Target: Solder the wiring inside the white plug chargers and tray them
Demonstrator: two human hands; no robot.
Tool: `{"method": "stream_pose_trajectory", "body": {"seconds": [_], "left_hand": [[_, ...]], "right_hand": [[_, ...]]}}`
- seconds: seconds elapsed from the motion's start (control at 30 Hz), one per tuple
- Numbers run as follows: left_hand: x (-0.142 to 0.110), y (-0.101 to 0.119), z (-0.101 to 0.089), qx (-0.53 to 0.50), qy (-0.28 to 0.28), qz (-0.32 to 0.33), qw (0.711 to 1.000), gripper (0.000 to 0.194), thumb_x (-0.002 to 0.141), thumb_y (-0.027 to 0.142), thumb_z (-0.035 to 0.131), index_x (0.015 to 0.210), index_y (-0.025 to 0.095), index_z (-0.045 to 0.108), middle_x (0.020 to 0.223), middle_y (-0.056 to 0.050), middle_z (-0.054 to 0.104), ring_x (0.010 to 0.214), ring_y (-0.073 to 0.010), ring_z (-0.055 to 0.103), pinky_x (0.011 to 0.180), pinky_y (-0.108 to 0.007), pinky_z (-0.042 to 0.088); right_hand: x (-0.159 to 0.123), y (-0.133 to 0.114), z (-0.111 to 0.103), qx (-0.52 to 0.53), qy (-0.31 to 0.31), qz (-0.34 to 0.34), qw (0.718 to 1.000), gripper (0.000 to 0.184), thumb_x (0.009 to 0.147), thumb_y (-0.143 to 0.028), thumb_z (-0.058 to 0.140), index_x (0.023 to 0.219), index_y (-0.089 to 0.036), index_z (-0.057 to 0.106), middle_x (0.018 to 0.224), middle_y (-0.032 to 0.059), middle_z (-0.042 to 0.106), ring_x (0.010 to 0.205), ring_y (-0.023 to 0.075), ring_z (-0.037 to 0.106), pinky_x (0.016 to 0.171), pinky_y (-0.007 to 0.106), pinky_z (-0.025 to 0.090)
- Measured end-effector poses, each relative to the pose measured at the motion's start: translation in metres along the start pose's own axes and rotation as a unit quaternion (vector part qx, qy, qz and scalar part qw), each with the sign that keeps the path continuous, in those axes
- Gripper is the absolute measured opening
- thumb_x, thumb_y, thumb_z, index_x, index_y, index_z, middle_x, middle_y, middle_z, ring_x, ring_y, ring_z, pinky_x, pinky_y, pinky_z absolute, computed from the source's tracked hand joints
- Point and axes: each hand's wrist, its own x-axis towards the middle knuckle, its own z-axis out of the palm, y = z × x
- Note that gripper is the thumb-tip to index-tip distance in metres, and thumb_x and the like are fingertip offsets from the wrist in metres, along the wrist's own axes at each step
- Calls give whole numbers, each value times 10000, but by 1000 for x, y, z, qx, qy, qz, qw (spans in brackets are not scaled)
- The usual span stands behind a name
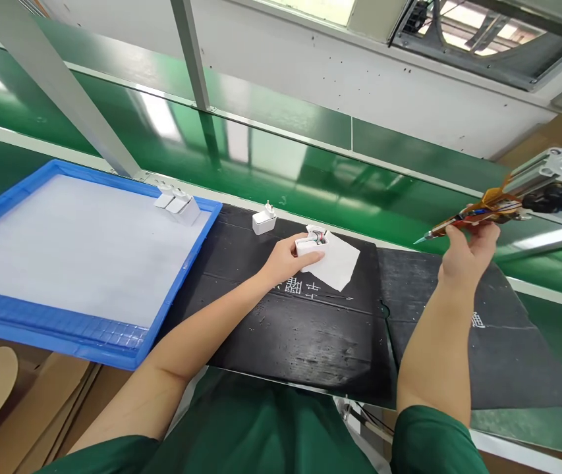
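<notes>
My left hand (288, 258) grips a small white charger housing (305, 245) whose top is open, with coloured wires showing inside. It is over a white sheet of paper (340, 260) on the black mat. At the right, my right hand (468, 250) is closed around a glue dispenser (491, 205) wrapped in orange tape, its thin teal nozzle pointing left, apart from the housing. Another white charger (263, 220) with plug pins upward stands on the mat behind my left hand.
On the left lies a blue tray (182, 280) with a white liner and several white chargers (178, 203) in its far right corner. Black mats (300, 349) cover the bench before me. A green conveyor surface (281, 164) runs behind, with a metal post (190, 56) beside it.
</notes>
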Motion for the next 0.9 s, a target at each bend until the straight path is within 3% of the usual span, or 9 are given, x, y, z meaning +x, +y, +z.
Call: {"method": "stream_pose_trajectory", "body": {"seconds": [0.1, 0.23, 0.33, 0.47, 0.63, 0.73, 0.9], "left_hand": [[4, -6, -2, 50, 17, -4, 999, 413, 693, 357, 744, 1052, 162, 682, 978, -55, 725, 886, -209, 664, 796, -296, 515], [9, -16, -4, 95, 49, -11, 994, 450, 687, 270, 753, 1121, 189, 669, 1024, -48, 731, 894, -206, 675, 843, -316, 519], [12, -21, -6, 121, 74, -10, 990, 432, 676, 230, 769, 1096, 182, 679, 956, -46, 744, 833, -206, 683, 793, -314, 534], [13, -24, -7, 160, 82, -10, 984, 411, 700, 256, 761, 1098, 192, 679, 914, -26, 747, 771, -194, 680, 734, -290, 526], [12, -23, -5, 198, 67, 34, 977, 383, 742, 283, 737, 1108, 195, 666, 981, -38, 734, 848, -206, 681, 792, -302, 517], [11, -23, -2, 237, 79, 85, 965, 382, 724, 270, 757, 1083, 180, 665, 1055, -68, 708, 966, -233, 660, 861, -323, 502], [8, -21, 1, 251, 75, 122, 957, 387, 747, 308, 747, 1092, 164, 648, 1017, -77, 694, 959, -229, 649, 850, -323, 495]], "right_hand": [[-8, -3, 19, 19, -47, -9, 999, 394, 539, -108, 570, 901, -249, 504, 905, 2, 610, 883, 169, 602, 829, 351, 496], [-35, -15, 49, 65, -133, -63, 987, 384, 641, -233, 540, 1018, -276, 482, 840, -26, 573, 818, 165, 614, 851, 366, 500], [-59, -34, 72, 102, -220, -128, 962, 315, 742, -367, 560, 1046, -303, 508, 815, -20, 514, 702, 164, 578, 769, 366, 523], [-90, -67, 94, 133, -286, -179, 932, 454, 784, -528, 573, 1187, -336, 487, 886, 3, 491, 721, 172, 543, 727, 375, 536], [-117, -86, 99, 123, -300, -166, 931, 573, 780, -545, 609, 1283, -360, 405, 909, 13, 453, 718, 179, 531, 699, 379, 547], [-124, -85, 94, 95, -284, -153, 942, 494, 771, -564, 616, 1197, -369, 462, 910, 16, 438, 684, 179, 517, 701, 399, 545], [-126, -80, 86, 60, -287, -162, 942, 386, 808, -497, 613, 1167, -398, 510, 954, 25, 448, 754, 198, 564, 737, 405, 533]]}}
